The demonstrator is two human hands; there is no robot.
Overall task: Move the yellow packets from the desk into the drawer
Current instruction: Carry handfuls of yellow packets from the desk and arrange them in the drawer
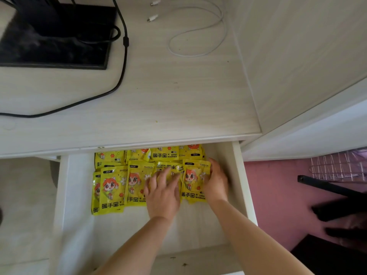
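Note:
Several yellow hand-warmer packets (113, 187) with a cartoon figure lie in overlapping rows inside the open white drawer (241, 175), some partly under the desk edge. My left hand (162, 193) lies flat, fingers spread, on the packets in the middle of the row. My right hand (215, 181) holds the right edge of the rightmost packet (193, 183), fingers curled round its side. No yellow packet shows on the desk top (158, 96).
On the desk are a black monitor base (53, 36), a black cable (119, 76) and a white charging cable (198, 34). A white cabinet wall stands to the right. Below right are a pink floor, dark objects and a wire rack (337, 165).

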